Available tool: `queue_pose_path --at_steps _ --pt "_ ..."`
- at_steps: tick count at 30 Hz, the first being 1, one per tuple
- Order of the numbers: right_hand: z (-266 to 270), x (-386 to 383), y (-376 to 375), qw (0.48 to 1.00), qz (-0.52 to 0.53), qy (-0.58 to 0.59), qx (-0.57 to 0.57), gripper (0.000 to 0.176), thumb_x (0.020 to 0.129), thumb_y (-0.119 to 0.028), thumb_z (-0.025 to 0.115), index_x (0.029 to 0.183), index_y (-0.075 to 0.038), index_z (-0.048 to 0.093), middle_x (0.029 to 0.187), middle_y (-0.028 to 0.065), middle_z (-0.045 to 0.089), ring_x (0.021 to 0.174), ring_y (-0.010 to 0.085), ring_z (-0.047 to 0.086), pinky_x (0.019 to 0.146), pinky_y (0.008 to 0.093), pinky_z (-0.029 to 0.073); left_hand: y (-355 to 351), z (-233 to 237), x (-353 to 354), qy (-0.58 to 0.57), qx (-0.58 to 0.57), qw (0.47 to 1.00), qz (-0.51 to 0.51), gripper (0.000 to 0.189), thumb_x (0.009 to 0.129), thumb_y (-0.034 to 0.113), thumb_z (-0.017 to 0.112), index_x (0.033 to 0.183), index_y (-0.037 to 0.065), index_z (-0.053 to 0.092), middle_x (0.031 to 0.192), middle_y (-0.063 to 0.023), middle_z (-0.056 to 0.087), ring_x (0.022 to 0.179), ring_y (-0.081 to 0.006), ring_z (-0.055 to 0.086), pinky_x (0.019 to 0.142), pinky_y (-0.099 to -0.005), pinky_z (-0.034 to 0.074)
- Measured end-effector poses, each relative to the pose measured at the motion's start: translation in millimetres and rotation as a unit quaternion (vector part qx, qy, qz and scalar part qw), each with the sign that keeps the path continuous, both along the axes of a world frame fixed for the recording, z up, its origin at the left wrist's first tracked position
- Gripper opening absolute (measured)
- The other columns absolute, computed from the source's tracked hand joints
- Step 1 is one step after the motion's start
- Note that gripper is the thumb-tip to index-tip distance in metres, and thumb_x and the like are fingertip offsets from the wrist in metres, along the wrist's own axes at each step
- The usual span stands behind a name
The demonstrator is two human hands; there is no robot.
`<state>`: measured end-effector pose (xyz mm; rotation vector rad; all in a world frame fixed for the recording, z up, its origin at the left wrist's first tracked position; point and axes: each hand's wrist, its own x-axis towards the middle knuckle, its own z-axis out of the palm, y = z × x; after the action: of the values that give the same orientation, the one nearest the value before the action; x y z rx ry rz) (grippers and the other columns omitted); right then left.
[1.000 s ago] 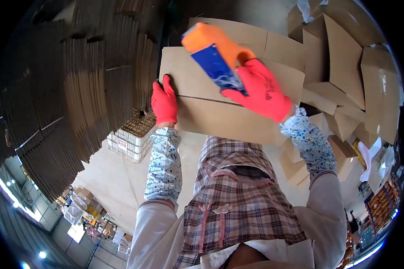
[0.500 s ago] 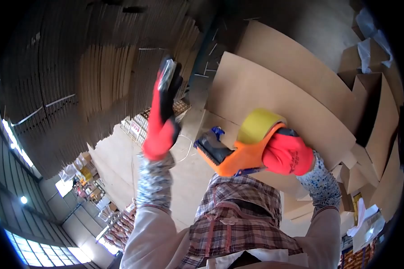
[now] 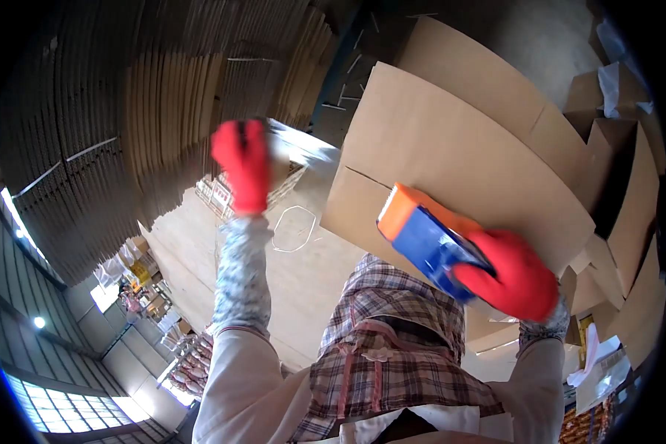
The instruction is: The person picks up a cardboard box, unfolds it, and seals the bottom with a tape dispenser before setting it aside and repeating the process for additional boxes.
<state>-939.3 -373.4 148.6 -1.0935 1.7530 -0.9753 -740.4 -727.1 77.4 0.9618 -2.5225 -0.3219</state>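
Observation:
My right hand (image 3: 519, 275), in a red glove, is wrapped round an orange and blue tape dispenser (image 3: 435, 248). The dispenser's toothed end points up and left, and it overlaps the near panel of a cardboard box (image 3: 444, 140) in this view. Off to the left, my left hand (image 3: 246, 166), also red-gloved, is closed with its fingers curled. A shiny strip of clear tape (image 3: 303, 143) runs out from its fingers toward the box's left edge. The tape is blurred by motion.
Tall stacks of flattened cardboard (image 3: 174, 111) stand at the upper left. More open boxes (image 3: 621, 185) crowd the right side, with papers and plastic (image 3: 603, 370) below them. Pale floor (image 3: 192, 259) with a loose white loop of strapping (image 3: 294, 229) shows between stacks and box.
My left hand has gone from stretched fingers with tape on them to a closed grip, slightly lower and left. My right hand has turned the dispenser over, its blue side now showing.

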Motion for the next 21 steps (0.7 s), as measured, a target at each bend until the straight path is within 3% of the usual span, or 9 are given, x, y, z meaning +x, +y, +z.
queue_pose_path --at_steps 1,3,6,9,10,12,16,17,21 --pt "-5 6 -14 0.999 0.01 -0.004 0.035 0.036 0.078 -0.025 0.073 0.099 0.001 0.059 0.084 0.0167 0.062 0.073 0.0346 0.06 0.067 0.0418 0.047 3 -32 3 -0.15 -0.158 0.975 -0.039 0.013 0.085 0.016 0.063 0.079 0.006 0.057 0.071 -0.0103 0.055 0.067 -0.0276 0.053 0.059 -0.0413 0.039" --pt "-10 10 -33 0.998 0.017 -0.013 0.057 0.032 0.078 -0.024 0.072 0.096 0.0 0.059 0.084 0.0163 0.062 0.074 0.0344 0.059 0.067 0.0416 0.046 19 -84 1 -0.187 -0.035 0.982 -0.022 0.02 0.084 0.023 0.061 0.073 0.006 0.056 0.078 -0.0161 0.06 0.079 -0.0367 0.057 0.067 -0.0457 0.043" --pt "-16 22 -36 0.996 -0.024 0.081 -0.015 0.027 0.08 -0.026 0.069 0.085 -0.001 0.059 0.081 0.016 0.061 0.075 0.034 0.059 0.067 0.0414 0.045 36 -201 27 -0.082 0.183 0.967 -0.159 0.037 0.084 0.035 0.059 0.113 0.011 0.058 0.104 -0.016 0.059 0.101 -0.0356 0.055 0.086 -0.0458 0.042" --pt "-4 16 -33 0.996 0.005 -0.027 0.087 0.035 0.084 -0.03 0.064 0.103 0.0 0.06 0.095 0.0165 0.063 0.088 0.0346 0.059 0.078 0.0424 0.045 45 -102 12 -0.457 0.159 0.875 0.017 0.086 0.078 0.058 0.061 0.143 0.012 0.029 0.138 -0.0176 0.043 0.127 -0.0341 0.042 0.11 -0.0507 0.02" --pt "-6 16 -33 0.996 -0.002 -0.019 0.086 0.035 0.084 -0.03 0.064 0.103 0.0 0.06 0.095 0.0165 0.063 0.088 0.0346 0.059 0.078 0.0424 0.045 39 -92 19 -0.185 0.428 0.877 0.119 0.081 0.083 0.052 0.061 0.144 0.008 0.03 0.14 -0.0193 0.041 0.131 -0.0313 0.039 0.111 -0.0443 0.021" --pt "-17 25 -32 0.996 -0.051 0.066 -0.015 0.038 0.085 -0.038 0.06 0.089 0.0 0.062 0.084 0.0167 0.064 0.077 0.0317 0.062 0.07 0.0403 0.048 37 -80 38 -0.035 0.51 0.855 -0.087 0.073 0.087 0.043 0.062 0.141 0.002 0.035 0.139 -0.0202 0.043 0.131 -0.0287 0.039 0.11 -0.0372 0.025" --pt "1 20 -18 0.993 0.006 -0.052 0.103 0.04 0.087 -0.04 0.058 0.094 -0.001 0.063 0.087 0.0184 0.065 0.077 0.0283 0.064 0.07 0.0387 0.049 85 -50 -5 -0.014 0.495 0.869 0.008 0.044 0.092 0.025 0.062 0.12 -0.007 0.052 0.103 -0.0096 0.064 0.092 -0.0154 0.056 0.083 -0.0294 0.045" --pt "4 16 -2 0.997 0.017 -0.023 0.077 0.036 0.089 -0.037 0.06 0.097 -0.002 0.063 0.089 0.0178 0.065 0.078 0.0255 0.064 0.071 0.039 0.049 94 -41 -7 0.028 0.569 0.821 0.04 0.045 0.093 0.027 0.059 0.12 -0.008 0.052 0.106 -0.0111 0.063 0.094 -0.0165 0.056 0.085 -0.0295 0.045" --pt "41 -32 180 0.934 -0.056 -0.244 0.256 0.042 0.09 -0.03 0.059 0.124 -0.006 0.058 0.089 0.0104 0.068 0.078 0.0151 0.064 0.075 0.0304 0.049 93 -38 -9 -0.031 0.453 0.891 0.004 0.057 0.093 0.03 0.058 0.132 -0.008 0.043 0.124 -0.0173 0.055 0.113 -0.0208 0.051 0.096 -0.0298 0.039"
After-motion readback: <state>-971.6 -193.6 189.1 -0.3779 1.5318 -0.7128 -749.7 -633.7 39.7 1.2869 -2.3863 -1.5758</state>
